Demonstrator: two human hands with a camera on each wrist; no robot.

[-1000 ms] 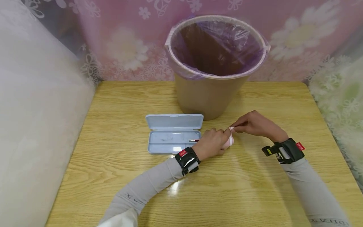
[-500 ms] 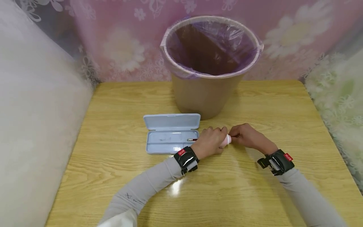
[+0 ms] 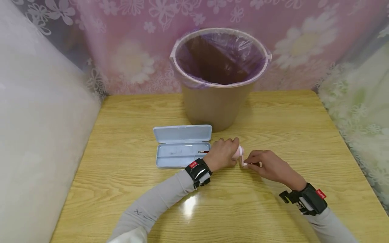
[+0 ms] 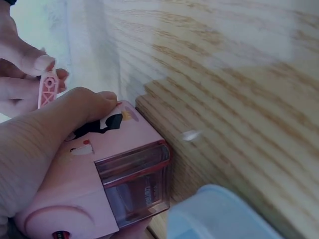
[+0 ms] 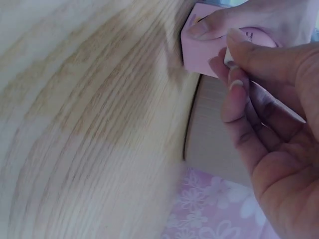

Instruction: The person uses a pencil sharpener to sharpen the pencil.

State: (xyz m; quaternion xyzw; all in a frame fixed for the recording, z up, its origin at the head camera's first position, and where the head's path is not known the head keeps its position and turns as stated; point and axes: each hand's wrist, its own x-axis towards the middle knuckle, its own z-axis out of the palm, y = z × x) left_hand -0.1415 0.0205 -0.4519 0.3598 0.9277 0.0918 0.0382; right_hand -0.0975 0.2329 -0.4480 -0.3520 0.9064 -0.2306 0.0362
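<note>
My left hand (image 3: 221, 156) grips a pink pencil sharpener (image 4: 82, 181) on the table, thumb across its printed top. A clear drawer (image 4: 142, 186) shows in its side. The end of a dark red pencil (image 4: 61, 234) sits in its round front; in the head view the pencil (image 3: 203, 152) juts out left over the open pencil case. At the other end, my right hand (image 3: 268, 165) pinches the crank's white knob (image 5: 229, 57) between thumb and fingers. The crank arm (image 4: 48, 89) is pink and points towards me in the head view.
The light blue pencil case (image 3: 170, 163) lies with its lid (image 3: 182, 134) raised, just left of the sharpener. Behind it stands a tall beige bin (image 3: 212, 108) lined with a purple bag. A small pale scrap (image 4: 191, 135) lies on the wooden table (image 3: 121, 135).
My right hand has swung the crank from the far side round to the near side, coming towards me. The left hand keeps its grip on the sharpener. The head view has shifted slightly.
</note>
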